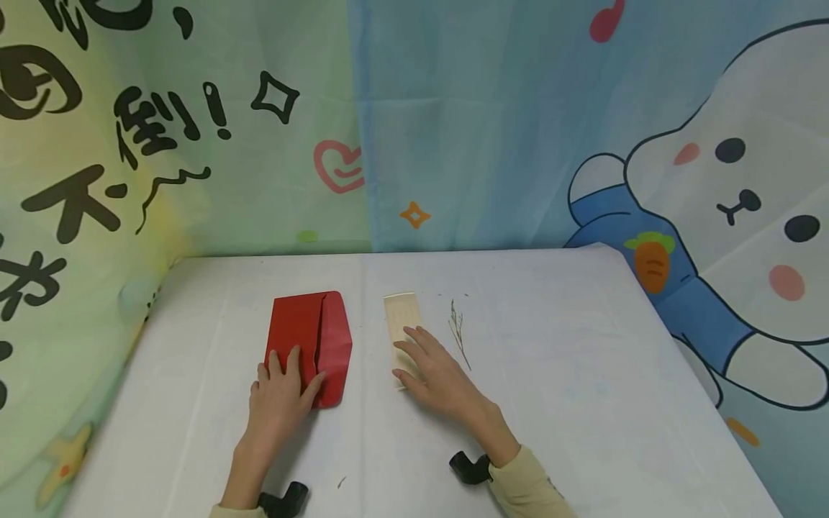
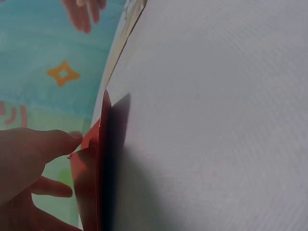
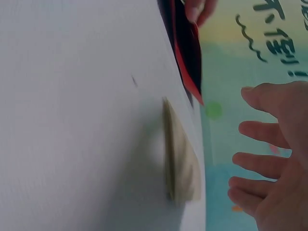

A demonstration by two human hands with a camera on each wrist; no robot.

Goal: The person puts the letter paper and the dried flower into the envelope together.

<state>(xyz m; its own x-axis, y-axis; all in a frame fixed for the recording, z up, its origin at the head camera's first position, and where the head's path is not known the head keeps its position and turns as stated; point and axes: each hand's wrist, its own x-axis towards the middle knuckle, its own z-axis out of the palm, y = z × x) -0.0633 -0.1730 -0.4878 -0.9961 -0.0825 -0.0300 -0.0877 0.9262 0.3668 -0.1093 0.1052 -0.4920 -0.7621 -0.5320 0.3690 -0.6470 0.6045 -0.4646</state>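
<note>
A red paper envelope point(image 1: 295, 321) lies on the white-covered table, its flap point(image 1: 335, 338) spread out to the right. My left hand point(image 1: 277, 403) rests on its lower part with fingers spread; the left wrist view shows the thumb point(image 2: 60, 143) at the envelope's edge. To the right is a flat cream folded piece point(image 1: 402, 309), perhaps paper, its layers seen edge-on in the right wrist view. Over its lower half reaches my right hand point(image 1: 447, 381), fingers loosely extended. In the right wrist view those fingers point(image 3: 262, 163) stand apart from the cream piece point(image 3: 182, 161).
A thin dried sprig point(image 1: 457, 332) lies right of the cream piece, with tiny bits near its tip. A small fragment point(image 1: 341, 482) sits near the front. Black wrist devices point(image 1: 470, 468) are on both wrists. A printed cloth backdrop point(image 1: 466, 129) stands behind the table.
</note>
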